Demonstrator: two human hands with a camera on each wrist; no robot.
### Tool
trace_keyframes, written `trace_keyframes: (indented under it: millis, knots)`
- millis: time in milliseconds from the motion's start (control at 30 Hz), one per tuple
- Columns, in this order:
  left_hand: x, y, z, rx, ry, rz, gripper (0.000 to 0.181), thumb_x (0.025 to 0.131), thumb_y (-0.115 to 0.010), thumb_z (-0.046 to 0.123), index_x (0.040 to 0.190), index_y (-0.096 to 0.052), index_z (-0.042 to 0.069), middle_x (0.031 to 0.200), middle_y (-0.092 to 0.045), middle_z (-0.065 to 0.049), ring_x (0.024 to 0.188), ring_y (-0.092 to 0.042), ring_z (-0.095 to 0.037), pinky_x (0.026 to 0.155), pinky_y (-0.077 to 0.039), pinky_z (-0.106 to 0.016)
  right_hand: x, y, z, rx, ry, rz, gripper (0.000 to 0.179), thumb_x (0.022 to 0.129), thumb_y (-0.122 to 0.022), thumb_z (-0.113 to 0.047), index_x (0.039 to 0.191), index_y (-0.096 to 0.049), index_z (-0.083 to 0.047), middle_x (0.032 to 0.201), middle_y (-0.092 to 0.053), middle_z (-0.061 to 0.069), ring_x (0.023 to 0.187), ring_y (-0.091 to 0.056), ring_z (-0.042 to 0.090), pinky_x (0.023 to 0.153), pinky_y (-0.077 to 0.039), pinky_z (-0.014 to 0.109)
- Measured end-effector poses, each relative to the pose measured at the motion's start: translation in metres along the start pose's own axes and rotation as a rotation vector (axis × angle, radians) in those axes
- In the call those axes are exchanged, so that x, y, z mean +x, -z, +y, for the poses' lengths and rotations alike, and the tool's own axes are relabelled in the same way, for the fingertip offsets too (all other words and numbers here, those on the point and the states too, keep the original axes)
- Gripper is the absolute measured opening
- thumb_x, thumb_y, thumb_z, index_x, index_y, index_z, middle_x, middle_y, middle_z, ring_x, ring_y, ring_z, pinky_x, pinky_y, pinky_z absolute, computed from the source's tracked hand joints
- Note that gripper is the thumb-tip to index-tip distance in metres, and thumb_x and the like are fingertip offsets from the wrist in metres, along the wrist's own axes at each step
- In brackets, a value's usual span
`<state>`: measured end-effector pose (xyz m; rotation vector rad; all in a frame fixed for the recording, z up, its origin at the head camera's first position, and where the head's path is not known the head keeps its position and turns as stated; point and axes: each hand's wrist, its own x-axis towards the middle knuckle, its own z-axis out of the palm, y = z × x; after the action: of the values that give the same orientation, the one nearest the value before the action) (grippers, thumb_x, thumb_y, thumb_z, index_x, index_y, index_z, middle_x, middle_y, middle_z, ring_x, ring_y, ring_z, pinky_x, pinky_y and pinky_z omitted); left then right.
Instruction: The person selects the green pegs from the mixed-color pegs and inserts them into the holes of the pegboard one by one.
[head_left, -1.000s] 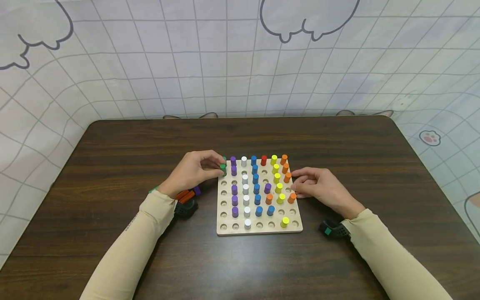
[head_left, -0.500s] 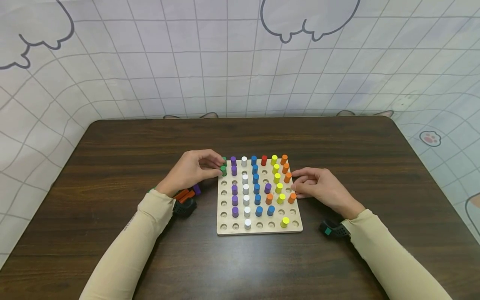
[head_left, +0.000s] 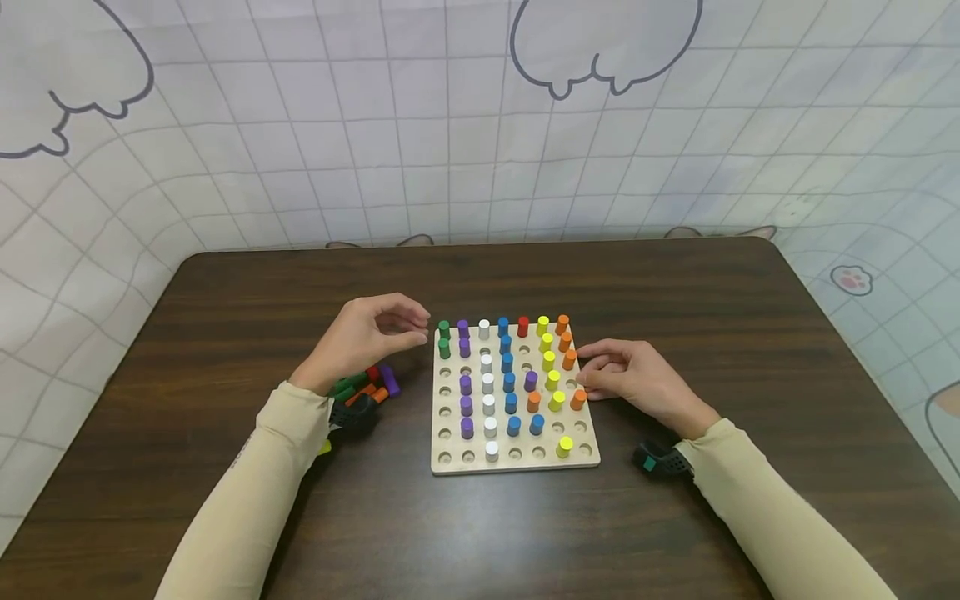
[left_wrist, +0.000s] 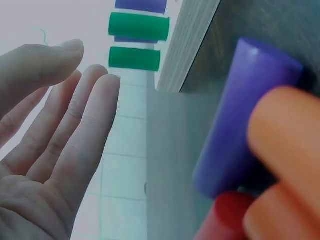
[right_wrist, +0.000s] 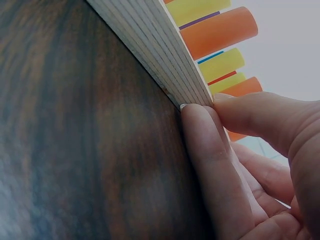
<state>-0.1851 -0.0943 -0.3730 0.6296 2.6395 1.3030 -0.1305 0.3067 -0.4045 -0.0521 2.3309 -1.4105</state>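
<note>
A light wooden pegboard lies on the table, with coloured pegs standing in its holes. Two green pegs, the nearer one in front of the other, stand upright in the leftmost column at the back. Just left of them, my left hand hovers with relaxed fingers apart from the pegs and nothing between thumb and fingertips. My right hand pinches the board's right edge; the right wrist view shows the thumb at the top edge and a finger against the layered side.
Loose pegs lie in a pile beside my left wrist, including a purple peg, an orange peg and a red peg. A yellow peg shows partly under the left wrist. Behind the dark table hangs a gridded backdrop.
My left hand has let go of the nearer green peg and drawn back to the left, uncovering more of the loose pile. The right hand stays at the board's edge. The head view has shifted slightly.
</note>
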Motion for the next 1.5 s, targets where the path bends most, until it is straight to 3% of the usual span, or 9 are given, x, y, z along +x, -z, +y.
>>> trace_keyframes:
  millis: [333, 667, 1067, 1500]
  knots:
    - [-0.005, 0.015, -0.003, 0.049, 0.023, 0.008, 0.031, 0.092, -0.081, 0.025, 0.118, -0.072, 0.012, 0.113, -0.075, -0.001, 0.102, -0.073, -0.016, 0.094, -0.061, -0.041, 0.005, 0.001, 0.001, -0.007, -0.011, 0.007, 0.055, 0.094, -0.078, -0.028, 0.14, -0.059, -0.005, 0.111, -0.077, 0.011, 0.092, -0.077, 0.014, 0.083, -0.064, 0.028]
    - [-0.013, 0.029, -0.006, 0.075, 0.049, 0.026, 0.029, 0.092, -0.08, 0.023, 0.119, -0.072, 0.015, 0.112, -0.076, 0.003, 0.102, -0.074, -0.014, 0.086, -0.06, -0.031, 0.009, 0.004, 0.004, -0.02, -0.009, 0.008, 0.055, 0.095, -0.077, -0.028, 0.141, -0.058, -0.005, 0.112, -0.077, 0.011, 0.093, -0.076, 0.014, 0.084, -0.064, 0.028]
    - [-0.02, 0.039, -0.012, 0.128, 0.064, 0.053, 0.028, 0.093, -0.079, 0.022, 0.119, -0.071, 0.017, 0.112, -0.076, 0.001, 0.101, -0.074, -0.016, 0.091, -0.058, -0.038, 0.011, 0.011, 0.007, -0.021, -0.003, 0.005, 0.057, 0.094, -0.077, -0.03, 0.142, -0.057, -0.005, 0.113, -0.077, 0.011, 0.095, -0.076, 0.013, 0.084, -0.064, 0.028]
    - [-0.028, 0.052, -0.028, 0.194, 0.049, 0.05, 0.03, 0.093, -0.079, 0.021, 0.121, -0.071, 0.014, 0.111, -0.077, 0.001, 0.099, -0.074, -0.015, 0.086, -0.056, -0.02, 0.013, 0.019, 0.011, -0.02, 0.002, 0.013, 0.059, 0.094, -0.077, -0.031, 0.143, -0.056, -0.005, 0.112, -0.077, 0.011, 0.094, -0.076, 0.012, 0.084, -0.064, 0.028]
